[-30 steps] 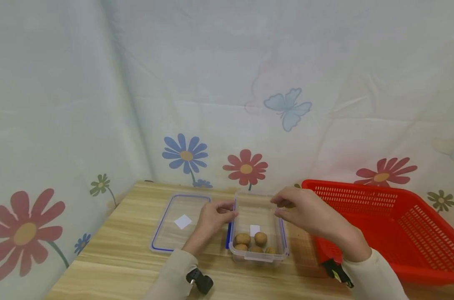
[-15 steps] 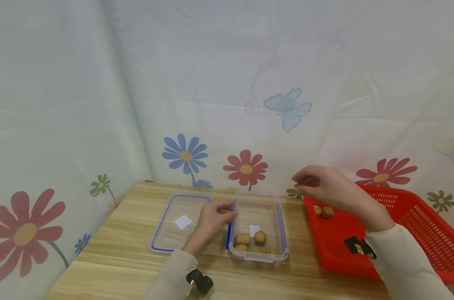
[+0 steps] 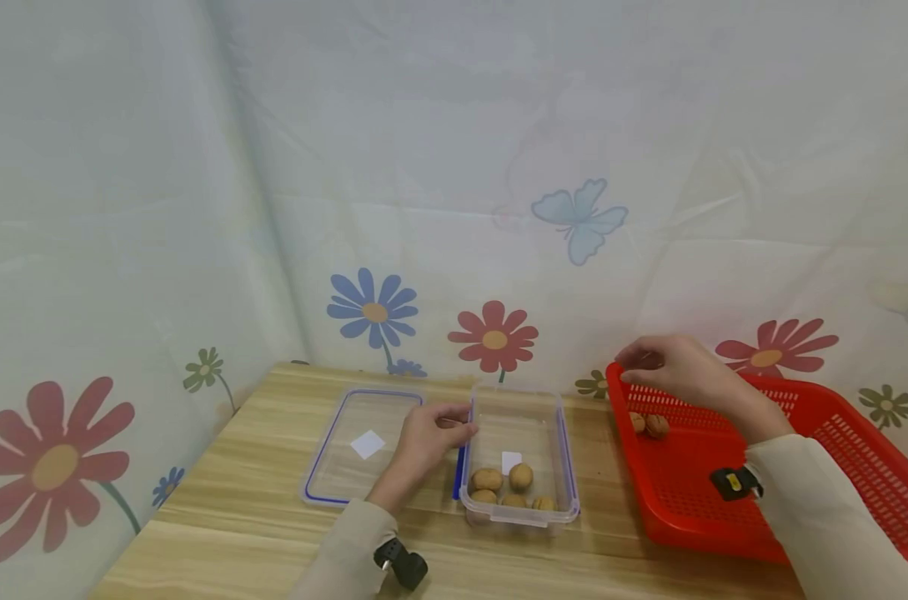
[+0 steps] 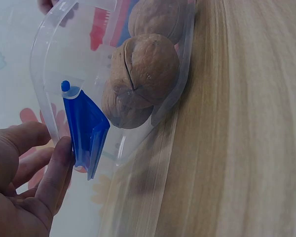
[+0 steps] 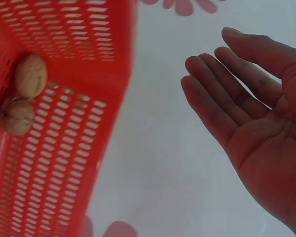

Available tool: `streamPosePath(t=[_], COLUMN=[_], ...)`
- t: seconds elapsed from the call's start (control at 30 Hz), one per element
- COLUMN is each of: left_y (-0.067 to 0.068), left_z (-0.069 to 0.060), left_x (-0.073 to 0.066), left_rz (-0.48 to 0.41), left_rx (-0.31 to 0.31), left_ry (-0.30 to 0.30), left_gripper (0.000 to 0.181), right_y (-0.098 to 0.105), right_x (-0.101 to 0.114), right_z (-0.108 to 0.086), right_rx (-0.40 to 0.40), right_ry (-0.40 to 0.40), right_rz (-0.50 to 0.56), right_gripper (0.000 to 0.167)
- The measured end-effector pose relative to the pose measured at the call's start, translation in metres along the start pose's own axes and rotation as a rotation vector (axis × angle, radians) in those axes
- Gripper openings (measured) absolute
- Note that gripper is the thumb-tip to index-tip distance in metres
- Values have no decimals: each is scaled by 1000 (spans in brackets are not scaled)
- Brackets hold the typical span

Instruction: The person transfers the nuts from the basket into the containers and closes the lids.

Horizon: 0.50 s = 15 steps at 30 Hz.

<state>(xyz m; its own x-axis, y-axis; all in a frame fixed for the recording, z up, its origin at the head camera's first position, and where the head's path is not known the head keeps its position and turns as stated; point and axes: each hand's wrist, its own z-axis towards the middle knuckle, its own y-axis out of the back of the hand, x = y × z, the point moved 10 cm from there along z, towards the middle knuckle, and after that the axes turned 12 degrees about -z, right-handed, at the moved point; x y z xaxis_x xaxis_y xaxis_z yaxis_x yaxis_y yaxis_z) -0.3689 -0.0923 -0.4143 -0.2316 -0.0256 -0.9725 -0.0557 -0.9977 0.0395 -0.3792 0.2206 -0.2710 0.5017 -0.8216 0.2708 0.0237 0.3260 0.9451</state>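
A clear plastic box (image 3: 517,417) with several walnuts (image 3: 521,477) at its near end stands mid-table. My left hand (image 3: 423,442) pinches the box's left rim between thumb and fingers; in the left wrist view the fingers touch the wall beside a blue clip (image 4: 86,131). Over the back left corner of a red basket (image 3: 649,500) hovers my right hand (image 3: 682,375), empty, its fingers slightly bent. Two walnuts (image 3: 657,426) lie inside the basket near its left wall. In the right wrist view the palm (image 5: 266,138) faces the basket's outer side.
Left of the box, a clear lid (image 3: 333,467) with a blue seal and a white label lies flat on the wooden table (image 3: 236,508). A flowered curtain (image 3: 438,167) hangs behind the table.
My right hand has moved right from above the box's right rim to the basket's back left corner, uncovering the two walnuts there. My left hand has stayed at the box.
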Motion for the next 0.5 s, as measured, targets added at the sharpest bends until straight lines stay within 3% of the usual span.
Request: streamPosePath(t=[0.5], left_y=[0], left_z=[-1], left_x=[0], left_rz=[15], left_rx=[-2], left_ry=[10], left_gripper=[35], right_y=[-30], right_x=[-53], right_z=[-4], right_rx=[97], right_ry=[-77], right_rz=[20], right_gripper=[32])
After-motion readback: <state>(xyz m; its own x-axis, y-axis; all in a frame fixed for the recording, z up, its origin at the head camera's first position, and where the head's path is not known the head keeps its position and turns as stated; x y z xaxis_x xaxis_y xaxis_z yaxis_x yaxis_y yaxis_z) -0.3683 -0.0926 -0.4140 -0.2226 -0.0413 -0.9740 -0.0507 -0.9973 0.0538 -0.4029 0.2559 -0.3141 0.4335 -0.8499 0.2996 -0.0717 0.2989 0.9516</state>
